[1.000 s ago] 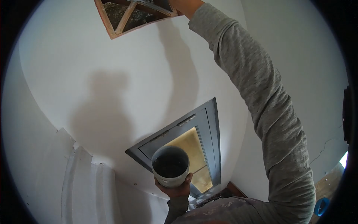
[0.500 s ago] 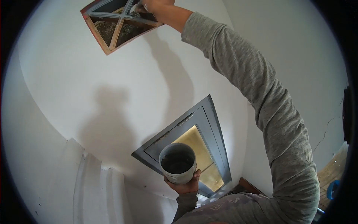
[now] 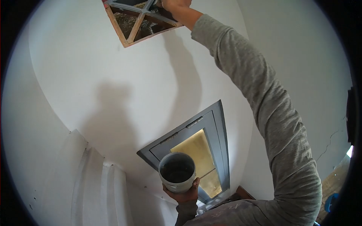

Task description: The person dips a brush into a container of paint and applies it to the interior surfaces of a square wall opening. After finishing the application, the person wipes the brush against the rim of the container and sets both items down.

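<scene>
My left hand [image 3: 184,195] is wrapped round the lower part of a grey-white cup-like container [image 3: 185,185], held upright with its open top toward me. Dark grey shows inside it. High up, my right hand [image 3: 176,4] is closed at a wall opening with a crossed wooden frame [image 3: 134,30]. A small pale bit of something shows at its fingers, but the top edge cuts it off and I cannot make it out. The upper bars of the frame are grey; the lower ones are bare brownish wood.
Below the opening, a grey door [image 3: 196,113] with a yellowish panel [image 3: 192,145] stands behind the container. White ridged mouldings [image 3: 113,188] run along the lower left wall. A blue object [image 3: 331,202] lies at the far lower right. The right wall has a crack [image 3: 329,143].
The view has shifted, so the framed opening and door sit further right. My right hand stays at the frame, a little further right in view. The container sits slightly lower in view.
</scene>
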{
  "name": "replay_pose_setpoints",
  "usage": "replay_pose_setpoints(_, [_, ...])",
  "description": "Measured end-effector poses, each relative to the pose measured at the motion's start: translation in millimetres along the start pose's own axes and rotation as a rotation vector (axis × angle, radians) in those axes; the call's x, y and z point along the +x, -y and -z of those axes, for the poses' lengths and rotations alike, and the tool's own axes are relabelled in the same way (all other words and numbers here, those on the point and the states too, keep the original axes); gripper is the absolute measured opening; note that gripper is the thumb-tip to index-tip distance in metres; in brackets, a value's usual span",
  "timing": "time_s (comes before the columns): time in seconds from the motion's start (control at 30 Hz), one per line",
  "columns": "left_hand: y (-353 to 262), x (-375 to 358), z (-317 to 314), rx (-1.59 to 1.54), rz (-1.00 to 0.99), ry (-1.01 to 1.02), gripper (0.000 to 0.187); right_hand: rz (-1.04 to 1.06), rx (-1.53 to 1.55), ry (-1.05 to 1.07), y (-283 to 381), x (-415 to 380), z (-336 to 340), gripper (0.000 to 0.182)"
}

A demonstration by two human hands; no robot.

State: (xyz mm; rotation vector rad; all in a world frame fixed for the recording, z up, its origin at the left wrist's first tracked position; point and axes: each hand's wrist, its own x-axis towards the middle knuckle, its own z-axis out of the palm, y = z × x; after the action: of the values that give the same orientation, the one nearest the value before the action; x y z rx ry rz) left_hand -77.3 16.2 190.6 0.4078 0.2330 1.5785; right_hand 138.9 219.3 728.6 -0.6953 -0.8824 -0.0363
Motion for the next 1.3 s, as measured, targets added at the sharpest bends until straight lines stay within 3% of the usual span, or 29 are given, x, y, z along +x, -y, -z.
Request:
replay_pose_setpoints(0.13, [6.9,-3.0,-10.3,-0.056,0.031,0.002,0.081,0.08,-0.089,0.171,-1.1,-12.7,18.8,0.021])
replay_pose_setpoints(0.27, [11.1,2.7,-8.4,-0.077,0.077,0.033,0.078,-0.021,0.229,0.461,-4.0,19.4,46.5,0.012])
replay_pose_setpoints(0.37, [10.8,6.3,-0.9,-0.086,0.073,0.001,0.076,0.035,0.249,0.48,4.3,35.1,64.2,0.014])
replay_pose_setpoints(0.57, [7.5,3.4,-3.3,-0.141,0.05,-0.067,0.073,0.56,-0.069,0.333,39.6,16.3,92.9,0.014])
replay_pose_setpoints(0.7, [7.7,2.7,-0.6,-0.133,0.067,-0.098,0.068,0.794,-0.302,0.317,44.4,15.7,83.8,0.018])
replay_pose_setpoints(0.77, [5.9,2.0,5.5,-0.14,0.1,-0.032,0.064,0.822,-0.44,0.344,44.0,12.3,75.1,0.019])
replay_pose_setpoints(0.83, [19.8,2.3,20.9,0.139,-0.026,-0.091,0.064,0.867,-0.496,0.383,40.0,12.9,64.5,0.02])
replay_pose_setpoints(0.87, [32.7,3.5,34.7,0.426,-0.166,-0.197,0.066,0.893,-0.482,0.404,30.3,18.7,57.9,0.021])
replay_pose_setpoints(0.93, [35.5,0.6,30.8,0.529,-0.194,-0.282,0.071,0.918,-0.484,0.405,15.5,29.7,42.1,0.021])
replay_pose_setpoints(1.03, [17.3,-2.7,-4.7,0.17,-0.039,-0.246,0.068,0.92,-0.551,0.385,7.0,40.3,23.2,0.022])
replay_pose_setpoints(1.13, [24.2,-6.2,-4.5,0.127,-0.111,-0.271,0.054,0.937,-0.711,0.446,2.0,34.2,21.7,0.022])
replay_pose_setpoints(1.3, [15.4,-8.2,-15.9,0.051,-0.09,-0.223,0.056,0.975,-1.015,0.38,8.4,35.9,4.3,0.025])
